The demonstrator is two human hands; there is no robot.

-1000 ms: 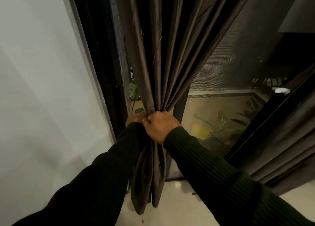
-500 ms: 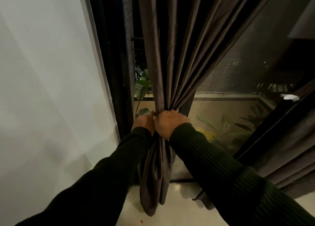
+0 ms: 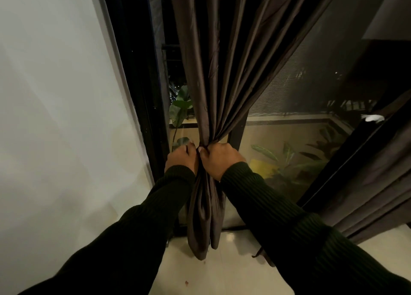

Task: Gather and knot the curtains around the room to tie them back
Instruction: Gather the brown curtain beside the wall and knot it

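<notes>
Two hands, one gathered panel: we enter them in order.

Item one, the brown curtain (image 3: 213, 77). It hangs in front of the glass door (image 3: 289, 161), its pleats drawn from a broad spread above into a tight neck exactly where we hold it. Below our fingers the loose tail drops straight to the pale floor tiles (image 3: 222, 272), its hem touching or just clear of them; we cannot tell which.

Item two, our left hand (image 3: 181, 159). Its fingers are curled round the neck of the bunch from the wall side.

Item three, our right hand (image 3: 219, 159). Its fingers are clamped on the same neck from the glass side, knuckles toward us, thumbs of both hands meeting at the fabric.

Item four, a second curtain (image 3: 378, 194), well to the right of our right hand, not yet gathered.

Item five, the white wall (image 3: 55, 117), to the left of our left hand; leafy plants (image 3: 289, 159) stand beyond the glass.

Step in hand, as we judge it: the gathering is done and the knot is not yet begun. To do it well, we would keep one hand fixed on the neck so that no pleat slips out, let the other slide down the tail, bring that tail up and round the neck, and pull it through snugly.
</notes>
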